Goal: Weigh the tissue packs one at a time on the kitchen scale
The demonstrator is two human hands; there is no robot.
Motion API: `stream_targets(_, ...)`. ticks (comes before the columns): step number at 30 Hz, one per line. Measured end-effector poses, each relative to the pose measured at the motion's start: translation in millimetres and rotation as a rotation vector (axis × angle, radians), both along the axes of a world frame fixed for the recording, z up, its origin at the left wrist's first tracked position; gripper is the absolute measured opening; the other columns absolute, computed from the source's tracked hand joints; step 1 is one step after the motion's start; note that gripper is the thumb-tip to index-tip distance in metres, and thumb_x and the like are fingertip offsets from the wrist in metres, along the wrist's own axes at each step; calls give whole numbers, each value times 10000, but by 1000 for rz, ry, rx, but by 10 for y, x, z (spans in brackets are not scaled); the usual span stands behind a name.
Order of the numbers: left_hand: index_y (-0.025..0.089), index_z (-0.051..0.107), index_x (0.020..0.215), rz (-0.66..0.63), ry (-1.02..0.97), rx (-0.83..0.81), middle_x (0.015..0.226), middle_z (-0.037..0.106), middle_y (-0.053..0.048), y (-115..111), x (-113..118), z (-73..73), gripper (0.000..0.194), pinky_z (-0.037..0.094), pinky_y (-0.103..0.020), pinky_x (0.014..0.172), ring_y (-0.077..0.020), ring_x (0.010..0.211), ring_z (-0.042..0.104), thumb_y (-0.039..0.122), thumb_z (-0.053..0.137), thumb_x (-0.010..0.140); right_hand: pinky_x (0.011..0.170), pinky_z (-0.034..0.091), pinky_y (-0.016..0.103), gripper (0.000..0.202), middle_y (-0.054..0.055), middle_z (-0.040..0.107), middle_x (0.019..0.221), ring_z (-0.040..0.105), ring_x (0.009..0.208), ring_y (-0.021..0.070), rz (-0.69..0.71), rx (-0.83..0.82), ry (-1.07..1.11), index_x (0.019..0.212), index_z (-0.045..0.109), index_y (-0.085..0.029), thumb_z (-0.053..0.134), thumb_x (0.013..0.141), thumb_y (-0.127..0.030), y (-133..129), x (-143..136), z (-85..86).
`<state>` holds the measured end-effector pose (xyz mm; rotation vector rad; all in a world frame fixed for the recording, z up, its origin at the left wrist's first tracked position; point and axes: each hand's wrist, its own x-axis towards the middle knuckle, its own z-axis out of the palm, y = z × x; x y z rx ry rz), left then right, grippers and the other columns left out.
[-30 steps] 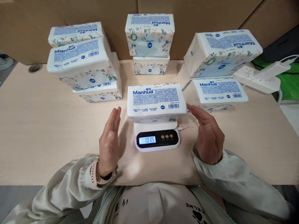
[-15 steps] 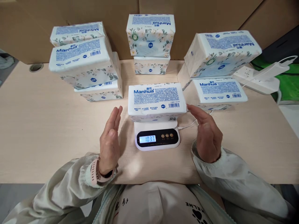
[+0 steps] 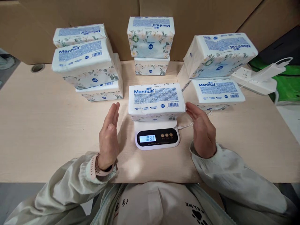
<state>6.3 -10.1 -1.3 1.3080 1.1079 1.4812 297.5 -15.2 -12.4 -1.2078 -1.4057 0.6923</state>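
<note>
A white and blue pack of tissues (image 3: 156,100) lies on a white digital scale (image 3: 157,139), whose lit display reads 103.7. To its left my left hand (image 3: 109,137) is held upright with fingers straight, apart from the pack. On the other side my right hand (image 3: 202,132) has its fingers stretched out, the tips close to the pack's right end; whether they touch it I cannot tell. Neither hand holds anything. The pack covers the scale's weighing plate.
Stacked tissue packs stand at the left (image 3: 85,65), at the back middle (image 3: 150,40) and at the right (image 3: 220,57). A white power strip (image 3: 254,81) lies at the far right. Brown cardboard (image 3: 159,6) rises behind the table (image 3: 58,134). A white cable (image 3: 186,126) leaves the scale's right side.
My right hand has moved slightly inward, to the left. The pack stays on the scale and the reading is still 103.7. The view has shifted a little.
</note>
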Motion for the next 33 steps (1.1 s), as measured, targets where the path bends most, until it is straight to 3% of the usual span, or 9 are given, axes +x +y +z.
stream_targets(3, 353, 612, 1572, -11, 48, 8, 1736, 467, 34, 122, -13, 67, 520, 210, -493, 1444, -263, 1695, 315, 540, 575, 1088, 1291, 502, 529, 531, 52, 640, 1622, 586, 1538, 290, 48, -46, 50, 1586, 580, -320, 547, 1094, -518, 163, -59, 30)
stream_targets(8, 331, 589, 1601, -309, 102, -41, 1748, 440, 42, 273, 202, 391, 568, 187, -504, 1455, -289, 1710, 268, 585, 538, 1096, 1313, 479, 524, 614, 46, 557, 1699, 541, 1576, 284, 228, -14, 16, 1672, 447, -354, 525, 1094, -546, 282, -168, 78)
stream_targets(11, 371, 574, 1605, -415, 108, -2, 1752, 423, 70, 265, 460, 639, 552, 263, -514, 1438, -297, 1700, 289, 558, 581, 1085, 1305, 467, 612, 578, 51, 621, 1635, 583, 1532, 345, 25, 126, 63, 1644, 482, -394, 552, 1081, -502, 248, -187, 66)
stream_targets(15, 351, 659, 1503, -542, 25, 67, 1698, 512, 60, 309, 915, 905, 509, 299, -537, 1416, -328, 1684, 293, 467, 734, 1013, 1306, 395, 724, 419, 53, 694, 1521, 506, 1577, 449, -380, 582, 213, 1455, 693, -346, 598, 1050, -399, 364, -19, 177)
stream_targets(20, 253, 596, 1519, -672, 114, 105, 1760, 394, 100, 687, 1647, 954, 447, 315, -300, 1364, -181, 1665, 314, 220, 548, 1076, 1302, 331, 653, 457, -1, 696, 1495, 431, 1628, 408, -385, 775, 219, 1438, 692, -314, 357, 1128, -305, 745, 593, 192)
stream_targets(24, 117, 664, 1417, -623, 288, -5, 1767, 275, 13, 1002, 2063, 784, 512, 295, -344, 1316, -307, 1639, 178, 411, 474, 1043, 1259, 308, 637, 517, -3, 743, 1388, 336, 1664, 378, -351, 777, 240, 1375, 742, -261, 297, 1113, -288, 959, 1128, -18)
stream_targets(28, 93, 522, 1573, -456, 266, 22, 1749, 308, -66, 1276, 1970, 744, 579, 253, -392, 1367, -310, 1650, 245, 365, 560, 1063, 1283, 314, 599, 475, -118, 653, 1521, 94, 1732, 351, -356, 812, 163, 1419, 715, -376, 393, 1091, -259, 811, 1098, 100)
stream_targets(31, 60, 317, 1673, -107, 183, 77, 1809, 197, -60, 1663, 1593, 840, 608, 185, -246, 1379, -175, 1709, 174, 202, 528, 1120, 1365, 314, 598, 421, -154, 618, 1585, 344, 1674, 374, -522, 826, -3, 1442, 682, -482, 640, 1042, -359, 577, 615, 372)
stream_targets(33, 62, 118, 1730, 59, 146, 89, 1848, 3, -28, 2022, 1300, 873, 646, 101, -193, 1395, -120, 1728, 11, 165, 425, 1171, 1338, 424, 603, 360, -69, 723, 1463, 578, 1516, 348, -367, 667, -99, 1409, 719, -453, 620, 1065, -415, 531, 226, 528)
